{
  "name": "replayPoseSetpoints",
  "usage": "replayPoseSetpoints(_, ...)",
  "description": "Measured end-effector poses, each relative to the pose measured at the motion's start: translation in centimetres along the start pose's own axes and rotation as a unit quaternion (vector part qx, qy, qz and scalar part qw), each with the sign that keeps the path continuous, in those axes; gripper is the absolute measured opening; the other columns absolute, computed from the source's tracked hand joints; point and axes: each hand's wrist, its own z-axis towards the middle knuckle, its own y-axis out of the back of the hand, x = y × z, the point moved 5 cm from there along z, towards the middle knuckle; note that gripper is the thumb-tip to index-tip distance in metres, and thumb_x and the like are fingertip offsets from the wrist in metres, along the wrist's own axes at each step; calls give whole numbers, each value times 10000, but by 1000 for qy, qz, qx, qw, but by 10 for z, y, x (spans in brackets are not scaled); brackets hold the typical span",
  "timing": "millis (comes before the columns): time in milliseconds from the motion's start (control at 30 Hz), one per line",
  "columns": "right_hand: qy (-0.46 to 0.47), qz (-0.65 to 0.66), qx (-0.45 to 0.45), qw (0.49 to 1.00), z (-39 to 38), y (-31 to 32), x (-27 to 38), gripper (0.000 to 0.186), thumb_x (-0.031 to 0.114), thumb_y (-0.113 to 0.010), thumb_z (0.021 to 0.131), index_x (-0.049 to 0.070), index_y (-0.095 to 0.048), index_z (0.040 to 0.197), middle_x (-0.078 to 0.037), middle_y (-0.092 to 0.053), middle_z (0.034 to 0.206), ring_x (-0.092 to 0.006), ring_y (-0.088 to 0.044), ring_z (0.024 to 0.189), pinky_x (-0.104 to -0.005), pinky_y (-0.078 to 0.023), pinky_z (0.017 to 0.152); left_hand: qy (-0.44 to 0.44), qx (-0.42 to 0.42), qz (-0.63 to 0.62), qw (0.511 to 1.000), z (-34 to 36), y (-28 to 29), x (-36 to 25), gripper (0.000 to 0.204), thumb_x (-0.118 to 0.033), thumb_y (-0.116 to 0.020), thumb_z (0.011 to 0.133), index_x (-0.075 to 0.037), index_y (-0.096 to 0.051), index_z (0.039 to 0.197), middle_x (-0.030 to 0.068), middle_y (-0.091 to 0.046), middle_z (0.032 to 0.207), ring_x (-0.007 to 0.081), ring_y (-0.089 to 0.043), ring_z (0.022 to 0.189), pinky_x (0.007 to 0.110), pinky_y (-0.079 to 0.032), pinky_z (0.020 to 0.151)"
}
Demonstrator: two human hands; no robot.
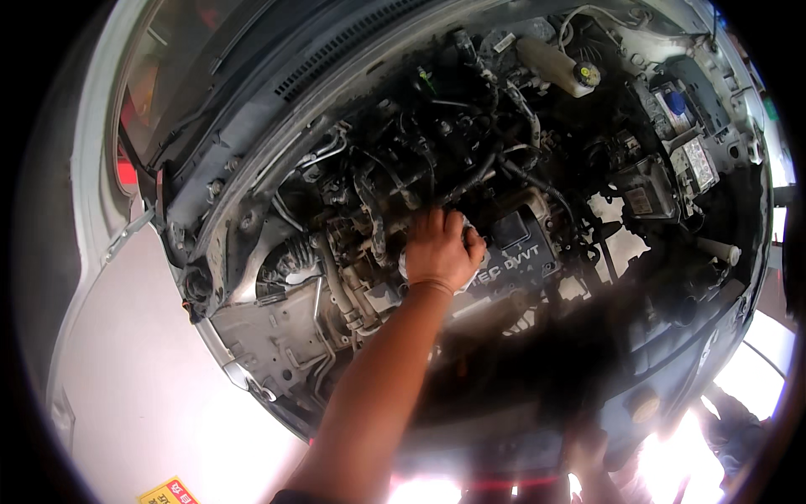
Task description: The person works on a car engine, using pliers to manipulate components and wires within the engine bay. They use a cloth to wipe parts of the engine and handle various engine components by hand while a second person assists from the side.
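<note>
My left hand [441,248] reaches into an open engine bay, palm down on the engine's dark plastic cover [516,239]. Its fingers are curled over a whitish, crumpled cloth [403,265], of which only bits show around the hand. Most of that cloth is hidden under the palm. Dark hoses and cables [483,176] run just beyond my fingertips. In shadow by the front of the car is my right hand [585,445], too dark and blurred to make out its fingers.
A translucent fluid reservoir [550,67] with a dark cap stands at the far right. Near it sits a battery [695,160]. A ribbed black air hose [290,259] lies left of the engine. The windscreen cowl [323,59] borders the far left. Another person [735,428] is partly visible lower right.
</note>
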Motion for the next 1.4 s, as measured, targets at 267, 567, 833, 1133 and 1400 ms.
replayPoseSetpoints(267,93,-26,27,995,39,-5,125,88,171,-661,875,94,-660,834,-70,-665,750,-237,-636,610,-344,-483,543,-2,3,12,1000,7,1,4,209,-254,-648,788,-75,-593,881,148,-559,913,367,-572,845,490,-494,760)
replayPoseSetpoints(567,315,-152,-207,913,485,-75,336,420,325,-693,935,-1,-552,1158,-188,-655,1164,-404,-582,1155,-481,-462,1016,-11,-3,-18,1000,7,0,1,258,-271,-683,743,-66,-639,892,146,-566,894,343,-585,791,496,-512,727)
replayPoseSetpoints(833,263,-327,-16,908,578,-152,302,388,296,-621,999,50,-519,1281,-226,-678,1142,-436,-647,1093,-532,-539,931,27,60,-24,998,-2,-1,13,323,-255,-669,729,-62,-632,985,143,-549,929,341,-561,791,464,-502,718)
replayPoseSetpoints(1133,94,-404,23,910,658,-237,276,558,188,-505,1004,156,-408,1553,-185,-553,1472,-428,-535,1339,-577,-446,1067,30,58,-48,997,1,0,18,324,-272,-664,740,-71,-619,990,129,-541,934,320,-547,772,446,-487,691)
replayPoseSetpoints(1400,125,-368,29,921,710,-248,252,549,231,-471,1007,145,-404,1545,-177,-531,1498,-434,-506,1369,-602,-390,1121,32,65,-59,996,1,-1,18,339,-289,-654,749,-65,-621,1001,128,-535,915,308,-542,749,436,-468,665)
